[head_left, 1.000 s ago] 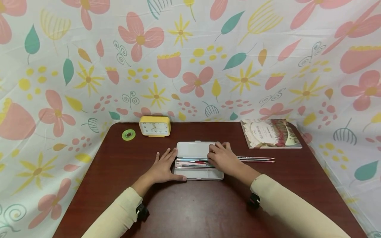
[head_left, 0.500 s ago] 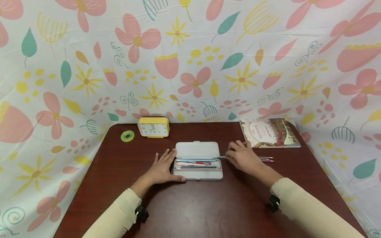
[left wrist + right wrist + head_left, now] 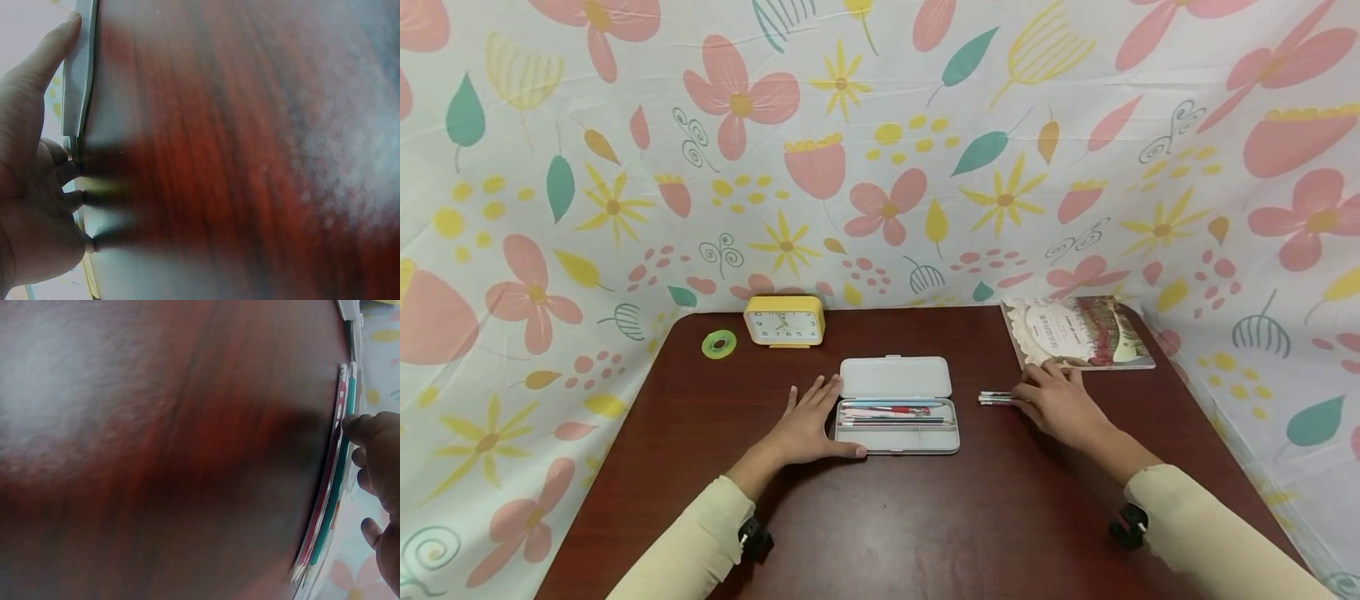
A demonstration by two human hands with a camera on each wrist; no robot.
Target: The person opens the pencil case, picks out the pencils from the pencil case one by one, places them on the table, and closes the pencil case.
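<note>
A white pencil case (image 3: 897,379) lies with its lid up in the head view, several pencils and a red-marked pen (image 3: 898,410) in its rear compartment. My left hand (image 3: 808,425) spreads along the case's left side, thumb at the front edge; the left wrist view shows this thumb on the case's side (image 3: 76,81). Right of the case, my right hand (image 3: 1060,404) pinches a teal pencil (image 3: 337,481) at the table. Beside it lies a dark red pencil (image 3: 325,487). In the head view the hand hides most of these pencils (image 3: 996,398) except their left ends.
A yellow alarm clock (image 3: 785,322) and a green tape roll (image 3: 719,344) stand at the back left of the brown table (image 3: 887,517). A booklet (image 3: 1078,333) lies at the back right, just behind my right hand. A floral cloth (image 3: 880,150) hangs behind the table.
My right hand has moved right from over the pencil case, carrying a pencil out to the pencils on the table. The left hand has stayed by the case.
</note>
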